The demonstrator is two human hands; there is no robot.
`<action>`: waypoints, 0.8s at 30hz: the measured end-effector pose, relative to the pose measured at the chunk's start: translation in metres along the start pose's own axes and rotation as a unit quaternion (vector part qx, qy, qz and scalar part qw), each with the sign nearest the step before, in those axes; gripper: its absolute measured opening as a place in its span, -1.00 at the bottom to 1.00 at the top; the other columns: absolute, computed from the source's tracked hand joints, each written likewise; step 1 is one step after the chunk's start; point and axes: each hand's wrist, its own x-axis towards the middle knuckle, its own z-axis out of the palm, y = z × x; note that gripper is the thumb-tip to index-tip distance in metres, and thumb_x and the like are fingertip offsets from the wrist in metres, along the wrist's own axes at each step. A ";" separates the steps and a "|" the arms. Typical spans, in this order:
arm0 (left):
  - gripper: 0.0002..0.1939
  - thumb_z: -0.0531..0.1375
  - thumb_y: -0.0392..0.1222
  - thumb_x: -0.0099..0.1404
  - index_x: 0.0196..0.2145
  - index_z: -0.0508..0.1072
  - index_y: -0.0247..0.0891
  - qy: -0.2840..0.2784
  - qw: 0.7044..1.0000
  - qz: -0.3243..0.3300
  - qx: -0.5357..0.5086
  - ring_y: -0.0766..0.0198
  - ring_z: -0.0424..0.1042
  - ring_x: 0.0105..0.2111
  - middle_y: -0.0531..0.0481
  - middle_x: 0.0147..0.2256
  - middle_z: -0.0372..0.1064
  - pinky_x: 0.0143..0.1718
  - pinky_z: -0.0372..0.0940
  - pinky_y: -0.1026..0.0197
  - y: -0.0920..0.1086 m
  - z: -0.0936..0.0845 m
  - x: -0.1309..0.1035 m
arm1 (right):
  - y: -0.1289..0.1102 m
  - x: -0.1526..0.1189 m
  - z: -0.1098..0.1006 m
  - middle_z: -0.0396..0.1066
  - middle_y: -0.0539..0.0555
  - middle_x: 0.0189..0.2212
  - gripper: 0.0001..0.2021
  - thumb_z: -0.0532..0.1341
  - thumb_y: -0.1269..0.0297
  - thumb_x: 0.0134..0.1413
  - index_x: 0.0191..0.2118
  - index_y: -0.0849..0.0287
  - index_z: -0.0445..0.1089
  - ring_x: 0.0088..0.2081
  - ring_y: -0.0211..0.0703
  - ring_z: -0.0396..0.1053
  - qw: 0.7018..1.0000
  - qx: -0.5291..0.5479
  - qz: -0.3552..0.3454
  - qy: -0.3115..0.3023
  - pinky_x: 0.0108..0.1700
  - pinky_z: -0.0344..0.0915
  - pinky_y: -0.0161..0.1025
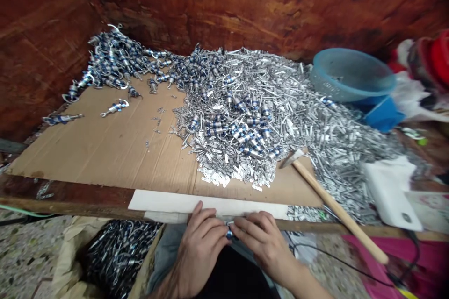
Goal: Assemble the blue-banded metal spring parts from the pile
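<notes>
Between my two hands, at the table's front edge, is a small blue and silver metal part point(229, 231), mostly covered by fingers. My left hand point(203, 243) pinches it from the left, and my right hand point(261, 240) grips its other side. Just beyond the hands, a white strip point(210, 205) lies along the edge of a cardboard sheet point(105, 149). Blue and silver assemblies point(249, 126) are heaped on a large pile of small silver metal pieces point(280, 79). More such assemblies point(115, 53) are piled at the back left.
A hammer point(340, 210) with a wooden handle lies right of my hands, its handle over the edge. Behind it are a white device point(393, 196), a translucent blue bowl point(354, 74) and a blue scoop point(384, 114). An open sack point(70, 252) of dark metal parts stands below left.
</notes>
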 end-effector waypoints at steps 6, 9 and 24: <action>-0.90 0.13 -0.33 0.26 -0.35 0.45 -0.23 0.004 1.000 -0.016 -0.009 0.20 0.41 -0.20 0.07 -0.42 0.44 0.09 0.21 -0.15 0.000 0.003 -0.004 | -0.022 0.008 0.001 0.43 0.03 -0.30 -0.65 -0.01 0.60 0.07 -0.14 0.11 0.39 -0.26 -0.19 0.27 0.991 0.044 0.121 -0.025 -0.14 0.15 -0.18; -0.90 0.13 -0.31 0.26 -0.35 0.45 -0.23 0.004 1.000 -0.012 -0.007 0.19 0.41 -0.21 0.06 -0.42 0.44 0.09 0.21 -0.14 0.000 0.001 -0.002 | -0.013 0.009 -0.004 0.40 0.04 -0.25 -0.65 -0.01 0.57 0.09 -0.14 0.05 0.38 -0.21 -0.17 0.29 0.984 0.080 0.157 -0.027 -0.15 0.19 -0.19; -0.81 0.10 -0.33 0.26 -0.25 0.49 -0.15 -0.013 0.996 0.051 0.069 0.24 0.42 -0.24 0.06 -0.44 0.39 0.09 0.23 -0.08 -0.004 0.000 -0.002 | 0.124 -0.036 -0.037 0.36 0.29 -0.30 -0.58 -0.07 0.13 0.17 -0.12 0.31 0.38 -0.24 0.10 0.33 0.840 -0.301 0.449 0.052 -0.19 0.27 -0.01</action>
